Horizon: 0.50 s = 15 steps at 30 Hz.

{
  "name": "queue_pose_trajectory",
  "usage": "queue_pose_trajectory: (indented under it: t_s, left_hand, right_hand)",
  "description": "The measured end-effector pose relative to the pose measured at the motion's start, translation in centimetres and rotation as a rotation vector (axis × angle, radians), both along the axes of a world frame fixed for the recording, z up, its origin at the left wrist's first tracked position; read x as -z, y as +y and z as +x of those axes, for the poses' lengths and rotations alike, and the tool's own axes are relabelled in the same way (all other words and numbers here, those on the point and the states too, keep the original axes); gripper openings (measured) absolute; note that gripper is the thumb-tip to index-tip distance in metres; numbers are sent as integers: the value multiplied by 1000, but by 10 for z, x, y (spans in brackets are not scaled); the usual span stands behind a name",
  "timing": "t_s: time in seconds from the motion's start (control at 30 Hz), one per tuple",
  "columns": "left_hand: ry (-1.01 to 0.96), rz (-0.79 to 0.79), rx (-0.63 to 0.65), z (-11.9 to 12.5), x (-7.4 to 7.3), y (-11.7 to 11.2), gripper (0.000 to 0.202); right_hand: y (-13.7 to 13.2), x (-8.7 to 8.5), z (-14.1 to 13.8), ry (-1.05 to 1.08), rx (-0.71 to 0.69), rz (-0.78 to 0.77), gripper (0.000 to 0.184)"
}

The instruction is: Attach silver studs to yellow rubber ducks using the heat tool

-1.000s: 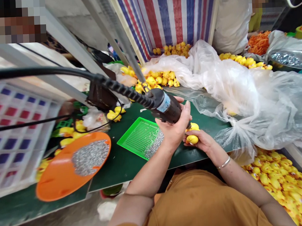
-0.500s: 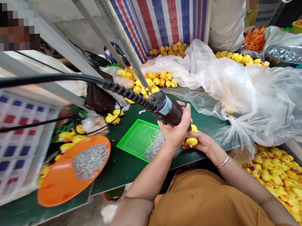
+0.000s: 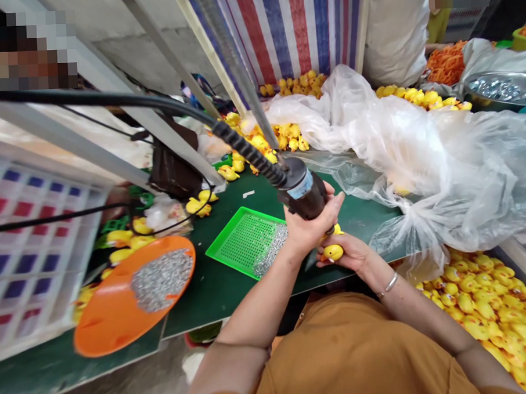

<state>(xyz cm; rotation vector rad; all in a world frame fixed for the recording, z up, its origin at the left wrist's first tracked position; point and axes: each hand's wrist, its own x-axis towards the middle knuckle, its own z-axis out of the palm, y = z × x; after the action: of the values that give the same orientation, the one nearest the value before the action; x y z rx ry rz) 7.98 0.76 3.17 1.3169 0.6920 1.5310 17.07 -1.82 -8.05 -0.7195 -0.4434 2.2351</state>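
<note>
My left hand [image 3: 310, 224] is wrapped round a black electric screwdriver [image 3: 304, 189] whose thick black cable runs off to the upper left. The tool's tip points down onto a small yellow rubber duck [image 3: 334, 251]. My right hand [image 3: 350, 254] cups that duck from below, just over the near edge of the green table [image 3: 214, 286]. A green perforated tray [image 3: 243, 238] with a heap of small metal screws lies just left of my hands.
An orange plate [image 3: 115, 311] of screws sits at the table's left. Clear plastic bags [image 3: 418, 149] cover the right side, with more yellow ducks behind them and in a pile [image 3: 489, 303] at lower right. Another person in white [image 3: 395, 28] stands at the back.
The screwdriver has tilted more upright, its cable end swinging up, while both hands stay on the tool and the duck. The view shifted slightly.
</note>
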Motion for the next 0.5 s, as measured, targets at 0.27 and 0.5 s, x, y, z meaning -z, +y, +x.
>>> queue_pose_trajectory:
  t_s: [0.27, 0.5]
  left_hand:
    - [-173, 90, -251, 2, -14, -1, 27]
    - [-263, 127, -144, -13, -28, -20, 30]
  right_hand:
    - [15, 1, -3, -139, 325, -70, 21]
    - [23, -8, 10, -89, 390, -158, 11]
